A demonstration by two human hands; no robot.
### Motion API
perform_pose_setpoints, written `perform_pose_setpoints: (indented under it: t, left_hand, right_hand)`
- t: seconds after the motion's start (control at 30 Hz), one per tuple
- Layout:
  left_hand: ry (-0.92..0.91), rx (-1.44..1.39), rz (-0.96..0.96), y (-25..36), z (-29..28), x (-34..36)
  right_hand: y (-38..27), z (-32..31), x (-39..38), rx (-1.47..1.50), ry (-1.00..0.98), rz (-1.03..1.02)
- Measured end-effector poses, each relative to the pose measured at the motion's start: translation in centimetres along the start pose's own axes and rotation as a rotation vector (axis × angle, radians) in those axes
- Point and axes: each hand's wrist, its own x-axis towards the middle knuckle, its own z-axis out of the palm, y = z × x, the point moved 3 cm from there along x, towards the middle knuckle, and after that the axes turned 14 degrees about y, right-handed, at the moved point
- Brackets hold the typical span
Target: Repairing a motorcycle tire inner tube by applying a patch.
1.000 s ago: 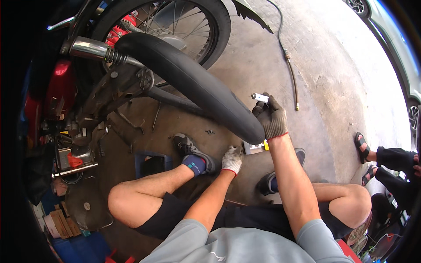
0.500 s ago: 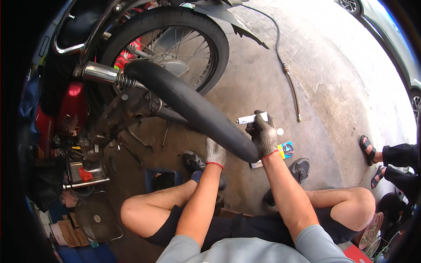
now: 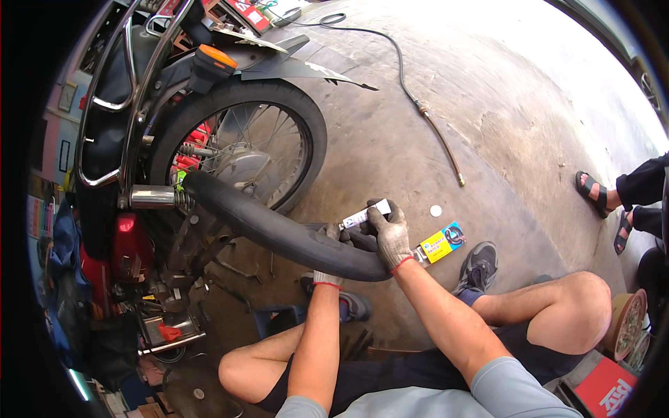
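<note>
A black inner tube (image 3: 279, 237) hangs from the motorcycle's side and loops across in front of me. My right hand (image 3: 391, 240), in a grey work glove with dark fingers, pinches a small white squeeze tube (image 3: 368, 214) just beyond the loop's near end. My left hand (image 3: 329, 233), gloved the same way, reaches behind the inner tube, which hides its palm. Its curled fingertips show at the squeeze tube's narrow end; whether they grip its cap or the rubber is unclear. On the floor by my right wrist lies a yellow and blue box (image 3: 442, 243).
The motorcycle's spoked rear wheel (image 3: 306, 146) and chrome shock absorber (image 3: 152, 196) stand at the left. A white disc (image 3: 435, 210) and a hose with a brass end (image 3: 439, 132) lie on the concrete. Another person's sandalled foot (image 3: 592, 194) is at right. A blue crate (image 3: 268, 322) sits near my left foot.
My right hand has brought the squeeze tube left and slightly down, and my left fingertips have come up to its narrow end. The view has shifted, showing more of the box.
</note>
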Motion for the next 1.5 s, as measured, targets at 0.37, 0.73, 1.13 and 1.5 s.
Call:
perform_pose_setpoints:
  t: [0.37,0.73,1.13,1.5]
  left_hand:
    - [-0.032,0.103,0.165,0.4,0.1,0.3]
    - [-0.025,0.202,0.012,-0.5,-1.2,1.4]
    - [-0.054,0.276,0.182,-0.8,-0.6,0.9]
    - [-0.046,0.2,0.099,-0.6,-0.2,0.4]
  right_hand:
    - [0.1,0.0,0.7,-0.04,-0.033,-0.058]
    - [-0.2,-0.1,0.7,-0.016,-0.042,0.022]
    - [0.3,-0.5,1.2,0.039,-0.021,0.095]
    - [0.7,-0.6,1.7,0.045,0.027,0.128]
